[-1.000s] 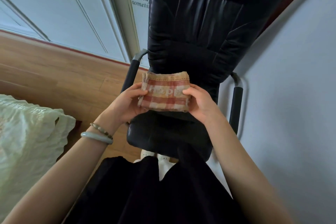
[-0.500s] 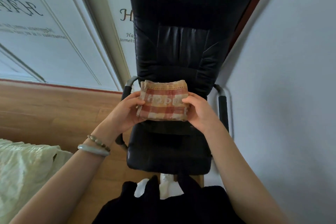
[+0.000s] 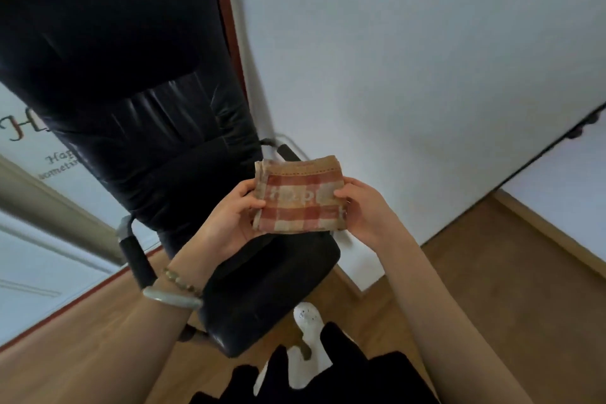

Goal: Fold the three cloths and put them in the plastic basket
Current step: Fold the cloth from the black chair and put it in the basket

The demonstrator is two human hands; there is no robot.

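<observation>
A folded red-and-cream checked cloth [image 3: 300, 198] with pale lettering is held up in the air in front of me, above the seat of a black office chair. My left hand [image 3: 229, 220] grips its left edge, thumb on top. My right hand [image 3: 364, 210] pinches its right edge. No plastic basket and no other cloth are in view.
The black leather office chair [image 3: 137, 102] with armrests stands just ahead on the wooden floor [image 3: 511, 272]. A white wall [image 3: 410, 59] rises to the right, and a white door with lettering is at the left. My dark clothes and a white slipper [image 3: 306, 321] show below.
The view has swung to the right: the chair now lies left of centre, and the pale bedding at lower left has left the frame. Both hands still hold the folded cloth the same way.
</observation>
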